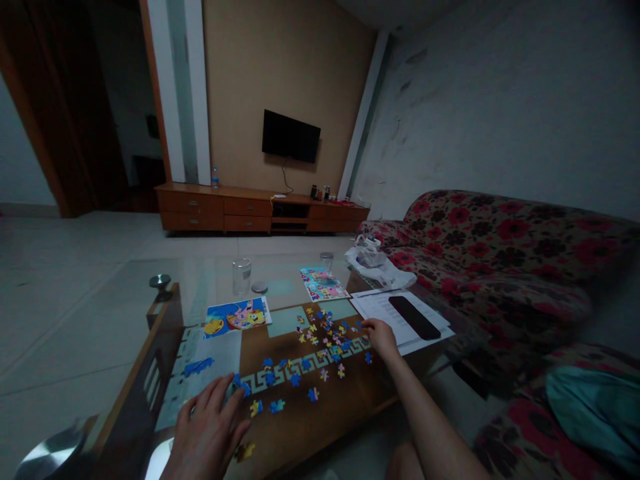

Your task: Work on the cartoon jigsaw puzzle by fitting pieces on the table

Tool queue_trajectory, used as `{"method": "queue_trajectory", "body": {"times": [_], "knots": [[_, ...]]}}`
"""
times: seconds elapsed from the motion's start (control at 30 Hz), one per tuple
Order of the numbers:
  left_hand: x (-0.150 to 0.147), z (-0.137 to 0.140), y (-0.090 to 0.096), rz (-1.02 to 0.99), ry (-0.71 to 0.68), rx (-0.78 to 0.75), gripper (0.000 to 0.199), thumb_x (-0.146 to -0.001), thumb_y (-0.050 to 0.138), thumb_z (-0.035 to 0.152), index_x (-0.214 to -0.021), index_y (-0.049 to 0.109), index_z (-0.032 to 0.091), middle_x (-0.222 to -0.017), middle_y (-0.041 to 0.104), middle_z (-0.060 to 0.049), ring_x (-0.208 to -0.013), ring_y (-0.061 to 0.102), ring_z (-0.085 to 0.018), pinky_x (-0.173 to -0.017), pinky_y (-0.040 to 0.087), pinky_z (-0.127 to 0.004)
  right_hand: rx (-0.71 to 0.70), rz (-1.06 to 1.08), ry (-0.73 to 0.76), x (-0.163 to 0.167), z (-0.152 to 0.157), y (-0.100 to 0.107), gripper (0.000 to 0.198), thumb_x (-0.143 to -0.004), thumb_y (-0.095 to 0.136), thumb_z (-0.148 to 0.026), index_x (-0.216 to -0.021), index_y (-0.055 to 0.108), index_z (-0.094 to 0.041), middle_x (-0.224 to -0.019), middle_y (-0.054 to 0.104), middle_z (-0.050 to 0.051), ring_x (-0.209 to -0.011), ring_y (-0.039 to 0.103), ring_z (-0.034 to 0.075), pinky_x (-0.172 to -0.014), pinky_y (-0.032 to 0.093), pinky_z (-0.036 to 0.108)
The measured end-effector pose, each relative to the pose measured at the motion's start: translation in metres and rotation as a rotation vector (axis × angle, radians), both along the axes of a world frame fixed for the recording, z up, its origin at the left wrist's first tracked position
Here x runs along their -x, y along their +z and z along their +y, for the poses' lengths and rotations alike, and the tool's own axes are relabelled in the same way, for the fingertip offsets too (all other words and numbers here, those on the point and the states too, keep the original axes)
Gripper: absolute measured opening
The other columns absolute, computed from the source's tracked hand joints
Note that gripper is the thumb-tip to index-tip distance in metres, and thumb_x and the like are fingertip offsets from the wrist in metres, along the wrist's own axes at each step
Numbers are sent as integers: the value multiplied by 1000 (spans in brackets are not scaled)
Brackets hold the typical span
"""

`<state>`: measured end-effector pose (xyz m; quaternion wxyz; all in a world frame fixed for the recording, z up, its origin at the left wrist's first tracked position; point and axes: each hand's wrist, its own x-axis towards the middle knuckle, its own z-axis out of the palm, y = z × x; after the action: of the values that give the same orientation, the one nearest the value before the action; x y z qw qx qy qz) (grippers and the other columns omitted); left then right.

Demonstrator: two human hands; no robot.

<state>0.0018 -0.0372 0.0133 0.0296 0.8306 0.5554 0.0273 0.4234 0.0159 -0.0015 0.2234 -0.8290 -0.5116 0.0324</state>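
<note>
Loose jigsaw puzzle pieces (330, 333), mostly blue, yellow and pink, lie scattered over the glass table (280, 433). At the lower left, my left hand (207, 427) rests palm down with its fingers stretched out. Its fingertips are beside a blue puzzle piece (243, 385); whether they touch it I cannot tell. My right hand (383, 339) reaches to the right edge of the scattered pieces, its fingers closed in a pinch. What is between those fingertips is too small to make out. Several joined blue pieces (199, 367) lie beyond my left hand.
Two cartoon picture sheets, one blue and yellow (237, 317) and one colourful (325, 285), lie farther back. Near them stand a clear glass jar (242, 277) and a round lid (259, 287). At right are papers (373, 307), a black phone (414, 317) and a white plastic bag (377, 263).
</note>
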Motion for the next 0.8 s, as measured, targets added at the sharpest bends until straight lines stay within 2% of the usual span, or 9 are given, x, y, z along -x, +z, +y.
{"method": "queue_trajectory", "body": {"times": [0.1,0.23,0.33,0.47,0.8], "knots": [[4,3,-3,-28,15,-38,33,-88,58,26,-120,65,28,-141,52,-9,-131,46,-31,-101,39,-48,-2,-7,9,3,1,-1,28,-81,52,-12,-93,75,-21,-93,76,4,-88,69,18,-74,47,24],[22,13,5,-41,78,-131,33,-90,55,26,-121,64,25,-140,52,-12,-129,47,-32,-97,40,-47,6,-17,63,14,6,0,15,-80,62,-21,-87,75,-21,-90,75,5,-86,68,20,-71,45,25],[40,22,13,-64,154,-199,33,-91,52,25,-122,63,22,-139,52,-13,-127,47,-31,-96,40,-46,16,-29,79,18,10,0,11,-78,66,-22,-83,75,-19,-89,73,8,-83,66,22,-66,42,26],[57,28,16,-103,209,-234,31,-92,48,23,-120,63,21,-136,54,-13,-126,46,-30,-94,41,-45,34,-36,81,15,14,0,4,-74,68,-19,-74,72,-19,-81,71,6,-75,65,20,-60,38,25],[57,25,12,-108,189,-256,32,-92,47,23,-119,64,19,-134,54,-15,-124,48,-32,-93,41,-47,66,-41,53,11,18,-4,4,-72,67,-17,-69,66,-19,-73,69,4,-69,63,18,-58,36,25]]}}
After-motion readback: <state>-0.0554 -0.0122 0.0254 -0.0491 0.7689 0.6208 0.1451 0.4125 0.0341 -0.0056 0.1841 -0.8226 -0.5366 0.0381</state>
